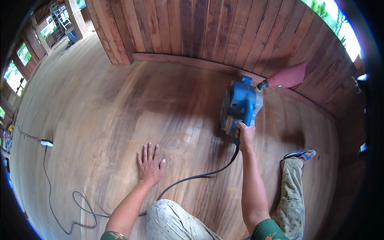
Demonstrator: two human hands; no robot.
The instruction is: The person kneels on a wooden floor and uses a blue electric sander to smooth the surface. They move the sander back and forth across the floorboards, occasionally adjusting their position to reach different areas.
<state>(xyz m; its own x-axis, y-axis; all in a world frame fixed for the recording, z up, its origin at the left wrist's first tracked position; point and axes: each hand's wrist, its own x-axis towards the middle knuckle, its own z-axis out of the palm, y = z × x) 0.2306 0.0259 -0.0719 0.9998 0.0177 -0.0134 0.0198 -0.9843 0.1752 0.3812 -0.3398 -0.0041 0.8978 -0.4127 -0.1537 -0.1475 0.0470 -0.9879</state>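
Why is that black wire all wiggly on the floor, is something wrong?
Nothing looks broken. The black cord runs from the blue sander in the right hand, passes beside the flat left hand, and loops loosely over the wooden floor near the knees.

A white plug adapter (47, 143) lies on the wooden plank floor (100, 104) at the left. Vertical reddish boards form the wall (208, 28). Windows (14, 76) line the far left side, with a ladder (60, 16) beyond.
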